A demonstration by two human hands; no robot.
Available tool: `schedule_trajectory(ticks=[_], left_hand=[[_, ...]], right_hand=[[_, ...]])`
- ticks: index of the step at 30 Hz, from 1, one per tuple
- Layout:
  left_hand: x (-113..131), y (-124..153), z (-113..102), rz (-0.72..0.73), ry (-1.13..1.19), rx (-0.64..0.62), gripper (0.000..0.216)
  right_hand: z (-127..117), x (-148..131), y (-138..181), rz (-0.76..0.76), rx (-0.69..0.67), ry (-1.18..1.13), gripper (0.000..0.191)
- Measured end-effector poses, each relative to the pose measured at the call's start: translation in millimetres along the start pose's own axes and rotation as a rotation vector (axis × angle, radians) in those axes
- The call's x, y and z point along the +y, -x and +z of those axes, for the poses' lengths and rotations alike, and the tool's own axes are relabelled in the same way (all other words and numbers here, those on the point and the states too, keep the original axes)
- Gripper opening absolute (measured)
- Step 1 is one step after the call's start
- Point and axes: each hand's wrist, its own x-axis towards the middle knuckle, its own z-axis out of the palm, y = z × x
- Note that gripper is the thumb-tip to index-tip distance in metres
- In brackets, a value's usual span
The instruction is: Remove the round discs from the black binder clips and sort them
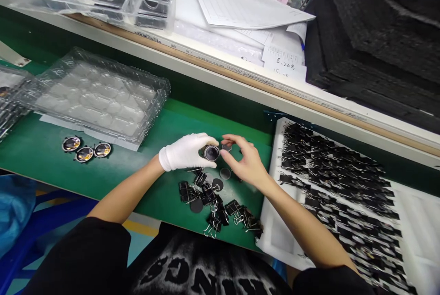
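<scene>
Left hand in a snug white fabric glove ending at the wrist, right hand ungloved, both forearms uncovered, black short sleeves reaching about the elbows, black T-shirt with large pale, worn-looking block lettering across the chest.

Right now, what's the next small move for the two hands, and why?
Probably ease the bare right hand leftward to seat its small dark piece on the round black ring-shaped part. The white-gloved left hand holds that part face up above the green mat, and the piece sits just beside its rim.
</scene>
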Motion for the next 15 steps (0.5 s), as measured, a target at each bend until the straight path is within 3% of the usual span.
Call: schedule_trajectory(ticks=[3,5,9,11,13,15], left_hand=[[-2.3,0.1,3.6,0.031,-0.082,0.016,0.049],[-4.3,-0.4,6.1,0.028,-0.173,0.046,0.050],[-9.6,-3.5,8.6,-0.031,-0.298,0.119,0.051],[-11.3,-7.2,8.9,-0.074,-0.312,0.120,0.049],[-11.7,-13.0,9.9,-0.109,-0.335,0.113,0.048],[-10.9,-20.8,12.3,-0.119,-0.370,0.114,0.049]], right_hand=[[0.8,-0.1,-10.0,0.175,-0.198,-0.265,0.034],[-6.3,7.0,-16.4,0.187,-0.227,-0.266,0.034],[-35.8,34.8,-22.2,0.130,0.000,0.175,0.033],[-47.8,49.9,-20.1,0.197,0.102,0.421,0.035],[-51.7,60.7,-15.1,0.279,0.064,0.560,0.036],[-47.8,65.4,-9.1,0.258,-0.054,0.618,0.035]])
